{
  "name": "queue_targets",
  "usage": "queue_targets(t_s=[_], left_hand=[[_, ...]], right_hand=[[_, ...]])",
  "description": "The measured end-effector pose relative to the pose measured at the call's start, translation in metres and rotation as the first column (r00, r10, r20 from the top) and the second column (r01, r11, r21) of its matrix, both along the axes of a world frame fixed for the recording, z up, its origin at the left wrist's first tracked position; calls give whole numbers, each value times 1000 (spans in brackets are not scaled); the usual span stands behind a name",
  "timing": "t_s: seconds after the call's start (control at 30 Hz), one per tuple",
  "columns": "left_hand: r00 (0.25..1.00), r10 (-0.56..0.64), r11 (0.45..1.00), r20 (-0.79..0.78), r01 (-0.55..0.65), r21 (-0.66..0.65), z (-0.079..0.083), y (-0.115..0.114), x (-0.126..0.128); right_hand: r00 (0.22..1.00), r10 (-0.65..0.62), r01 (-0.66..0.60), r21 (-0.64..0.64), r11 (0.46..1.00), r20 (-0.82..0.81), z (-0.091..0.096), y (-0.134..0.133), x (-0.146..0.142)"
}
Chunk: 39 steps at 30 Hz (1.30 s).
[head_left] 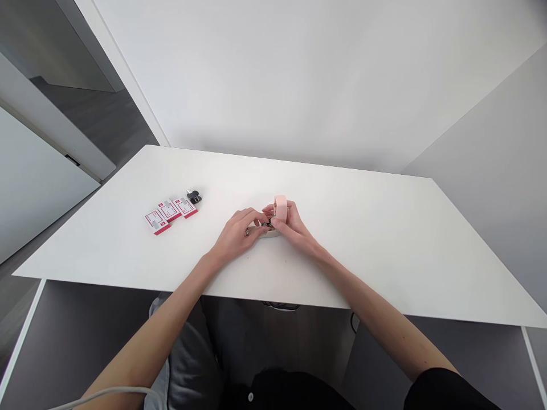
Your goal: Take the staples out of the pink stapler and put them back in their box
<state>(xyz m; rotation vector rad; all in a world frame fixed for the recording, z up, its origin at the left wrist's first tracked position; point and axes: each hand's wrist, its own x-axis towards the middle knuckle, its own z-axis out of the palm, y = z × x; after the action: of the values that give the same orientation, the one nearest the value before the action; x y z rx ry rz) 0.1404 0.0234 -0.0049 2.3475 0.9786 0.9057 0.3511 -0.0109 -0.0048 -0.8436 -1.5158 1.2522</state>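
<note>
Near the front middle of the table, both hands meet at what looks like a stapler with its pink top raised and a pale base low on the tabletop. My right hand wraps around the pink part from the right, thumb in front. From the left, my left hand pinches at the dark metal inside, with thumb and index finger close together. A small metal end shows by the left palm. Fingers hide most of the inner parts, and I cannot tell whether a small piece is in the pinch.
Left of my hands lie three small white and red boxes, close together. Just behind them is a small black tool with metal tips, perhaps a staple remover. A wall rises behind the white table. A cable crosses my left forearm.
</note>
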Motion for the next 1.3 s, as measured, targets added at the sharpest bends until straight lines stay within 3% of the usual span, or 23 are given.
queue_targets(t_s=[0.2,0.4,0.57,0.93,1.1,1.3], left_hand=[[989,-104,993,-109,109,40,14,10,-7],[927,-229,970,-296,242,7,37,24,-17],[926,-254,965,-279,260,-16,42,25,-19],[984,-171,984,-50,174,48,42,9,-34],[996,-57,998,75,54,46,49,3,-33],[983,98,995,156,-101,11,60,-3,-23]], right_hand=[[999,37,-37,11,999,17,3,0,4],[996,65,-65,5,998,57,7,1,7],[996,61,-63,29,998,59,7,1,8],[995,50,-54,35,998,83,3,4,8],[989,31,-36,31,999,146,0,4,8],[995,58,-60,16,998,83,-3,3,8]])
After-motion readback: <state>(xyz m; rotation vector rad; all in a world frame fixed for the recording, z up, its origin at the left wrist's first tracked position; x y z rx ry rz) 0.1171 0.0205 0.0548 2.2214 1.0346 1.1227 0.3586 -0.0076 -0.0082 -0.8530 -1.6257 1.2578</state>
